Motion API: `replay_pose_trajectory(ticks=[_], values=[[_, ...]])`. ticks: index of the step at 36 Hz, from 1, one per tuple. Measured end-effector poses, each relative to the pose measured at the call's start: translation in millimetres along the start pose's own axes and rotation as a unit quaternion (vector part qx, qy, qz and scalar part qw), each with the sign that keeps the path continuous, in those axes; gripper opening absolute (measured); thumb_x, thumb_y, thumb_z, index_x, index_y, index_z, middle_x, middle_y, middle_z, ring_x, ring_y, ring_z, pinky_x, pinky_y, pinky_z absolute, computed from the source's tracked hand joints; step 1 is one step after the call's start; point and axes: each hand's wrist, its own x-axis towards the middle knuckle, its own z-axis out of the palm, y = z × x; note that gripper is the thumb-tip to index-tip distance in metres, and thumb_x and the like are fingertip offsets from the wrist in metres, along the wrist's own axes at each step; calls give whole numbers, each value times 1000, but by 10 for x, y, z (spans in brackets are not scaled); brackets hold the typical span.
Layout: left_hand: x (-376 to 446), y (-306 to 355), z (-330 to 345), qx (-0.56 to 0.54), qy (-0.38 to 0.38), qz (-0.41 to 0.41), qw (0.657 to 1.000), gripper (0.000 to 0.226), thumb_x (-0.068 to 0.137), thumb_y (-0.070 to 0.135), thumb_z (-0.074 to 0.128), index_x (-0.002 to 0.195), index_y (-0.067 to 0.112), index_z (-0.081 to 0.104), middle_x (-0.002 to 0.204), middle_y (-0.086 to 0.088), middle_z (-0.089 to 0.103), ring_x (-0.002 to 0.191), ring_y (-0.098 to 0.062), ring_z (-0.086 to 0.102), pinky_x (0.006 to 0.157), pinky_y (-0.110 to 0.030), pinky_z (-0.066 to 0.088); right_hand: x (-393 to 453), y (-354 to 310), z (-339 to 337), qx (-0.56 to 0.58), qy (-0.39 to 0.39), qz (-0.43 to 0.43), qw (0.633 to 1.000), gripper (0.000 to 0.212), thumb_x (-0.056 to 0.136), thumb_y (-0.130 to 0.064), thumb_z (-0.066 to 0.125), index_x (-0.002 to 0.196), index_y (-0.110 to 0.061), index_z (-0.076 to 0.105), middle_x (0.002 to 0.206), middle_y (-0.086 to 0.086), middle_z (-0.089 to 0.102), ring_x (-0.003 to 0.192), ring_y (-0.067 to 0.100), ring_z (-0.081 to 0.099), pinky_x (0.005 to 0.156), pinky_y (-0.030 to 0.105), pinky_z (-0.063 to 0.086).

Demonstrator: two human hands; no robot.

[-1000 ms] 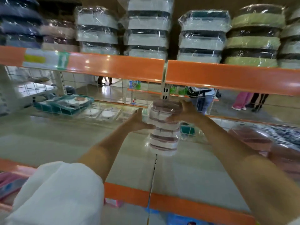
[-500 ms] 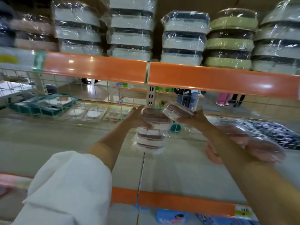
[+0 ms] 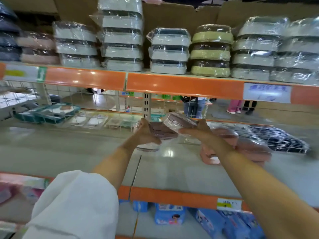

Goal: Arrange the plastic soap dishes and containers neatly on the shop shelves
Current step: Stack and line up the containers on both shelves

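Note:
My left hand [image 3: 145, 133] grips a short stack of wrapped pink soap dishes [image 3: 160, 131] above the middle shelf [image 3: 103, 157]. My right hand [image 3: 198, 130] holds one wrapped pink soap dish [image 3: 177, 121], tilted and lifted just right of that stack. Both hands are over the shelf's centre, near its wire back. More wrapped pink dishes [image 3: 250, 149] lie on the shelf to the right, partly hidden by my right forearm.
The upper shelf carries stacks of wrapped grey containers [image 3: 120, 40] and green ones [image 3: 210, 52]. Dark wrapped items [image 3: 276, 137] lie at the far right of the middle shelf, teal trays [image 3: 46, 112] behind the wire at left. Blue packs [image 3: 169, 214] sit below. People stand beyond the wire.
My right hand has lifted the top dish off the stack and tilted it to the right. The stack in my left hand is shorter and the view has shifted left.

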Motion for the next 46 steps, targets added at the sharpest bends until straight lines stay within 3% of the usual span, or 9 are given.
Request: replay_pose_trajectory(ticks=[5,9,12,18,23,27,33,42,46], values=[[-438,362,132,-20,-36,18,999,115,46,28,93,133,5,21,139,-16,25,134,-32,27,109,-44,36,-359,-4,-363,-10,9,25,1000,79,62,-42,88,112,-4,40,115,10,54,104,23,55,79,32,46],[-731,646,296,29,-78,19,996,130,34,60,82,146,19,31,150,-16,21,140,-28,14,115,-40,25,-654,238,-705,12,-14,44,999,105,33,-63,85,114,-9,45,110,11,64,98,27,66,81,44,57],[-935,894,446,47,-98,26,994,111,59,46,86,146,13,27,150,-17,18,142,-31,12,114,-42,24,-907,427,-972,121,-61,96,986,90,43,-42,95,117,-15,52,115,19,64,95,36,69,78,52,57],[-1246,1423,880,91,-158,60,981,95,64,46,84,137,9,36,139,-7,31,129,-25,36,102,-33,38,-1441,665,-1623,36,2,44,998,28,79,-15,78,103,-11,64,99,5,69,78,13,64,57,12,49],[-1482,1893,1233,67,-229,107,965,89,60,48,85,131,18,43,128,10,54,112,-11,52,99,-30,44,-1839,861,-2248,-35,38,61,997,35,79,-27,78,96,-13,51,91,-4,58,75,8,53,56,14,41],[-1657,2360,1392,53,-308,126,942,72,71,41,80,130,25,43,131,9,50,110,-12,52,84,-23,47,-2150,920,-2753,-47,48,84,994,86,62,-54,83,122,-4,47,112,6,59,89,16,58,67,25,45],[-1946,3193,1451,12,-322,201,925,97,73,47,77,148,17,25,151,-2,33,131,-21,43,100,-31,41,-2587,748,-3460,-41,85,53,994,32,78,-30,77,84,-14,49,77,-2,49,67,11,43,55,19,34],[-2005,4321,1114,39,-320,306,896,62,87,36,64,139,15,37,128,8,46,105,-10,55,66,-12,47,-2695,276,-4344,-67,172,27,982,68,57,-55,80,99,-10,51,94,6,48,84,20,45,79,31,40],[-1858,4676,945,53,-287,349,891,82,66,57,71,130,12,47,131,-3,52,103,-12,56,65,-16,47,-2578,124,-4647,-67,172,2,983,34,85,-45,65,88,-13,53,90,4,53,77,15,49,64,21,38]])
